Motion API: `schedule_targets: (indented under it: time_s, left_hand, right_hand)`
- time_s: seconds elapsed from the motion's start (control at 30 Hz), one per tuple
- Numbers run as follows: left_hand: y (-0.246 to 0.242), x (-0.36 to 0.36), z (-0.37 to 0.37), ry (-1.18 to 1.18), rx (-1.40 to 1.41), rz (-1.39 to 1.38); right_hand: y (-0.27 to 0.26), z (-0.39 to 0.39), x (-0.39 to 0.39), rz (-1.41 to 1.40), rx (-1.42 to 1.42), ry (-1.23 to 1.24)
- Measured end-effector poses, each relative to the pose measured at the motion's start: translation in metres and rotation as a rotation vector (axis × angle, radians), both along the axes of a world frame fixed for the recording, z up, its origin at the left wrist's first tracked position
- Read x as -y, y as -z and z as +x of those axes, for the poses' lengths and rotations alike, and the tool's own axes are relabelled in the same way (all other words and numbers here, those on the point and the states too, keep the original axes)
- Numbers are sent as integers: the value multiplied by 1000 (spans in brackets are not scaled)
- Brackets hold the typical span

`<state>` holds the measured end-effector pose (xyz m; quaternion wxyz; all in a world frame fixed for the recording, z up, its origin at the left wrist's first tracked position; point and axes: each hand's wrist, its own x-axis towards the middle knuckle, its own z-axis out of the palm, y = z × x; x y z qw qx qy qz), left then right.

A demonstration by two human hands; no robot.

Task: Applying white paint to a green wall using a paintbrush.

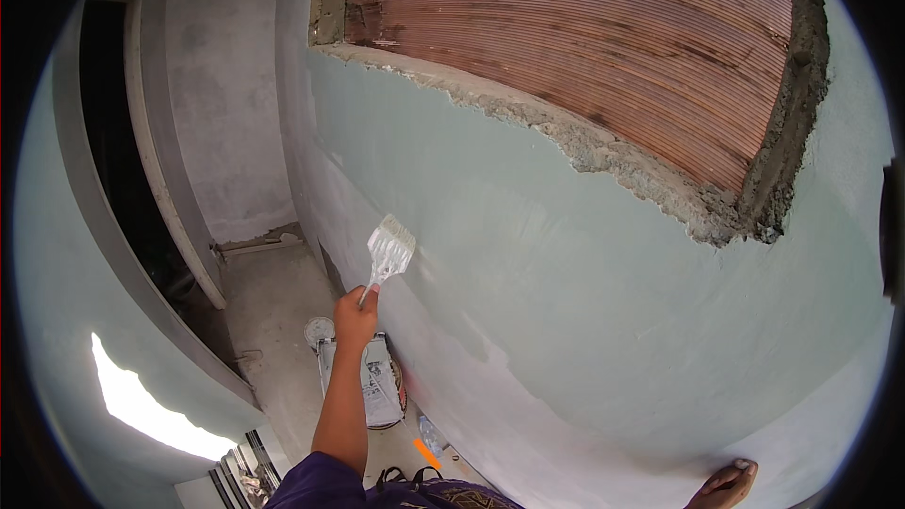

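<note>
A wide paintbrush [391, 247], its handle and ferrule smeared with white paint, is gripped in my left hand [355, 318] at the centre-left. Its bristles point up and lie against or close to the wall; whether they touch is unclear. Pale green paint [537, 254] covers much of the wall [495, 424], with a whitish band below it. At the lower right, my right hand [727, 484] is beside the wall with its fingers curled, and nothing shows in it. Below my left forearm, a paint tray [382, 389] with pale paint rests on the floor.
A rough-edged window opening [594, 148] backed by reddish corrugated sheeting [565, 49] is above. On the floor [269, 311] are a round lid or container [319, 329] and a clear plastic bottle [430, 436]. A dark doorway [117, 127] stands left; striped panels [244, 466] lie lower left.
</note>
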<state>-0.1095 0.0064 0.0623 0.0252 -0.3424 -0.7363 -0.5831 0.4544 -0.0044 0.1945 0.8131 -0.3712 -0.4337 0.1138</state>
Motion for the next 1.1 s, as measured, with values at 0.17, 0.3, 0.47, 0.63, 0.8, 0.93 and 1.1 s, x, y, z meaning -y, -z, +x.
schedule_targets:
  time_s: [0.17, 0.3, 0.47, 0.63, 0.8, 0.93, 1.1]
  left_hand:
    - [-4, 0, 12, 144, -94, -96]
    - [-2, 1, 11, 59, -24, -37]
    - [-12, 11, 17, 306, -38, -56]
    - [-29, 17, 36, 89, -212, -275]
    - [-49, 29, 81, 196, -273, -349]
    - [-46, 39, 71, 235, -236, -366]
    - [-47, 28, 56, -89, -119, -226]
  right_hand:
    - [-5, -7, 1, -41, -13, 82]
    - [-3, -4, 1, -18, 24, 67]
    - [-1, -1, 0, -12, 0, 46]
    - [5, 4, -3, -22, -29, 41]
    - [23, 24, -7, -46, -111, -8]
    - [25, 24, -10, -38, -142, 39]
    - [27, 24, -8, -26, -92, -20]
